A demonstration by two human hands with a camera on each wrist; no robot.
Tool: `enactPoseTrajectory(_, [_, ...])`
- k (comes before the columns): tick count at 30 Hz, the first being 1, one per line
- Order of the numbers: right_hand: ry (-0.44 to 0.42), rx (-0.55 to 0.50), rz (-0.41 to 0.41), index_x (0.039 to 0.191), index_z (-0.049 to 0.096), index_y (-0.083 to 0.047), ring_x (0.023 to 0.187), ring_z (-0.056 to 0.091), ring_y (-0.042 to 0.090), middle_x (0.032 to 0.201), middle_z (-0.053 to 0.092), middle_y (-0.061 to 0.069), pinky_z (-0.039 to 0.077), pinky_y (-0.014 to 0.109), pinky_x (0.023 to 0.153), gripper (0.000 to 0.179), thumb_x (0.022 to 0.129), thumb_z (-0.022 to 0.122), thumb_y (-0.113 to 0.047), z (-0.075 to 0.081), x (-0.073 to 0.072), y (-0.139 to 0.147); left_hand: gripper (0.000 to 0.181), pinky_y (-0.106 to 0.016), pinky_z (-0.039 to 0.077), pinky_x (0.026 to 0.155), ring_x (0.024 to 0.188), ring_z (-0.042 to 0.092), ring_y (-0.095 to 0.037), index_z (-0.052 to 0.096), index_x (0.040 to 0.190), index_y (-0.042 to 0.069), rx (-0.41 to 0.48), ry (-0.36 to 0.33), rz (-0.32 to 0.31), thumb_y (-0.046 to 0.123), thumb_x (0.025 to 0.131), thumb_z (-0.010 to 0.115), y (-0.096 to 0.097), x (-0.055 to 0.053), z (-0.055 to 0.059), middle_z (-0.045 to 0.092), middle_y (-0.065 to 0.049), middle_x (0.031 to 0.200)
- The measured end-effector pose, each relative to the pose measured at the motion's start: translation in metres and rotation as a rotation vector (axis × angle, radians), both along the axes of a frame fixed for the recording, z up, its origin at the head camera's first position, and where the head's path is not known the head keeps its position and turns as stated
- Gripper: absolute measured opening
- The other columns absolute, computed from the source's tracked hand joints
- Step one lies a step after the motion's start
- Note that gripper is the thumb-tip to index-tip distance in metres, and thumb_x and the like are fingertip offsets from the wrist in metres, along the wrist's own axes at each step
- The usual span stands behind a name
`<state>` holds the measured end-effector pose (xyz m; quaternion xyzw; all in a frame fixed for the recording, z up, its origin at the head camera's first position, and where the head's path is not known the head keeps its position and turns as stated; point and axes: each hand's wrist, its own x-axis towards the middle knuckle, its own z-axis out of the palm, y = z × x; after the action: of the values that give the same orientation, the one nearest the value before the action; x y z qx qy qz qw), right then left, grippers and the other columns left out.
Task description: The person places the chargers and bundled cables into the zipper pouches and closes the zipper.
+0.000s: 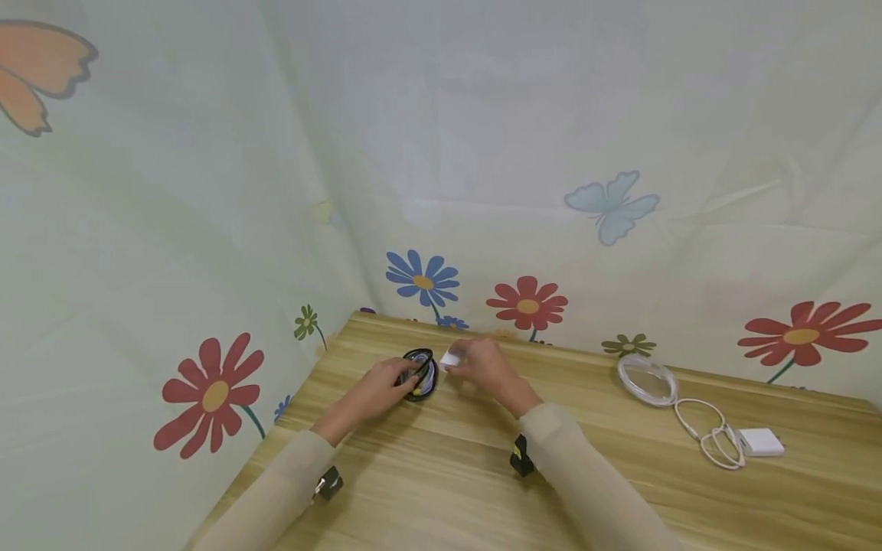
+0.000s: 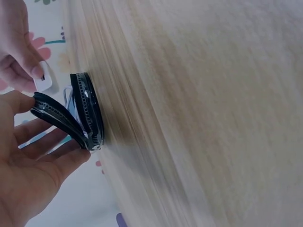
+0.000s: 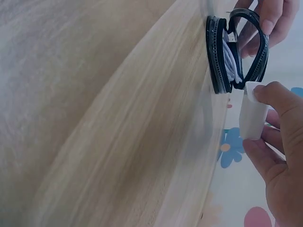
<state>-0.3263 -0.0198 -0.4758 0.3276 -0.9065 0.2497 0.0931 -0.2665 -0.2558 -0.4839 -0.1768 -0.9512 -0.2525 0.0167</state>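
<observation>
A small round black zip case (image 1: 430, 384) stands unzipped on the wooden table, its lid tilted up. Inside it lies a pale coiled cable (image 3: 229, 61), seen best in the right wrist view. My left hand (image 1: 375, 390) holds the raised lid (image 2: 56, 112) between thumb and fingers. To the right of the case, my right hand (image 1: 488, 373) pinches a white charger block (image 3: 253, 116) between thumb and fingertips. In the right wrist view the block appears just beside the case's opening; I cannot tell whether they touch.
Farther right on the table (image 1: 592, 428) lie a coiled white cable (image 1: 648, 383), a thinner looped white cord (image 1: 720, 444) and a second white charger (image 1: 761, 442). A flower-printed curtain (image 1: 482, 153) borders the table's back and left edges.
</observation>
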Motion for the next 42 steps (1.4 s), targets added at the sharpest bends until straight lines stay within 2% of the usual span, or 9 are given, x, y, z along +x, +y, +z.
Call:
enactPoseTrajectory(4, [-0.019, -0.001, 0.024, 0.108, 0.076, -0.006, 0.078, 0.065, 0.013, 0.098, 0.076, 0.006, 0.056, 0.030, 0.071, 0.032, 0.086, 0.083, -0.028, 0.000, -0.001, -0.003, 0.037, -0.050, 0.047, 0.107, 0.128, 0.058, -0.034, 0.064, 0.134, 0.003, 0.042, -0.009, 0.029, 0.026, 0.105, 0.057, -0.001, -0.002, 0.001, 0.063, -0.017, 0.135])
enactPoseTrajectory(8, [0.031, -0.022, 0.068, 0.104, 0.078, -0.007, 0.085, 0.069, 0.017, 0.099, 0.077, 0.005, 0.058, 0.034, 0.079, 0.027, 0.086, 0.083, -0.027, -0.005, -0.004, -0.006, 0.038, -0.051, 0.046, 0.107, 0.128, 0.058, -0.035, 0.063, 0.134, 0.002, 0.069, -0.016, 0.046, 0.026, 0.106, 0.055, -0.003, -0.004, 0.003, 0.062, -0.018, 0.136])
enactPoseTrajectory(13, [0.035, -0.014, 0.069, 0.102, 0.078, -0.011, 0.095, 0.067, 0.022, 0.101, 0.076, 0.003, 0.055, 0.037, 0.087, 0.023, 0.085, 0.085, -0.025, -0.014, -0.006, -0.012, 0.039, -0.051, 0.047, 0.105, 0.127, 0.058, -0.035, 0.062, 0.135, 0.000, 0.085, -0.020, 0.045, 0.024, 0.106, 0.054, -0.004, -0.005, 0.002, 0.062, -0.019, 0.136])
enactPoseTrajectory(21, [0.064, -0.050, 0.074, 0.092, 0.075, -0.014, 0.090, 0.065, 0.020, 0.096, 0.074, 0.001, 0.055, 0.035, 0.083, 0.021, 0.083, 0.087, -0.028, -0.016, -0.001, -0.022, 0.033, -0.049, 0.050, 0.101, 0.120, 0.062, -0.032, 0.065, 0.130, 0.000, 0.146, -0.003, 0.054, 0.020, 0.106, 0.054, -0.005, -0.003, 0.001, 0.066, -0.018, 0.128])
enactPoseTrajectory(28, [0.129, -0.039, 0.141, 0.091, 0.073, -0.014, 0.088, 0.066, 0.018, 0.095, 0.072, 0.002, 0.056, 0.033, 0.081, 0.020, 0.082, 0.088, -0.024, -0.025, 0.002, -0.036, 0.034, -0.051, 0.049, 0.102, 0.122, 0.061, -0.035, 0.063, 0.131, -0.001, 0.165, -0.025, 0.084, 0.020, 0.107, 0.050, -0.006, 0.003, 0.001, 0.065, -0.019, 0.130])
enactPoseTrajectory(35, [0.073, -0.052, 0.138, 0.094, 0.072, -0.011, 0.094, 0.066, 0.020, 0.098, 0.070, 0.004, 0.056, 0.034, 0.085, 0.017, 0.084, 0.085, -0.017, -0.028, 0.003, -0.043, 0.033, -0.050, 0.050, 0.100, 0.121, 0.061, -0.032, 0.063, 0.130, 0.002, 0.192, -0.029, 0.092, 0.020, 0.108, 0.048, -0.005, 0.002, 0.002, 0.066, -0.016, 0.129])
enactPoseTrajectory(42, [0.035, 0.010, 0.172, 0.102, 0.075, -0.009, 0.112, 0.065, 0.026, 0.120, 0.069, 0.009, 0.053, 0.039, 0.098, 0.022, 0.086, 0.084, -0.020, -0.027, 0.002, -0.045, 0.031, -0.048, 0.050, 0.097, 0.117, 0.062, -0.028, 0.064, 0.130, 0.003, 0.199, -0.029, 0.093, 0.019, 0.107, 0.049, -0.006, 0.000, 0.000, 0.067, -0.014, 0.127])
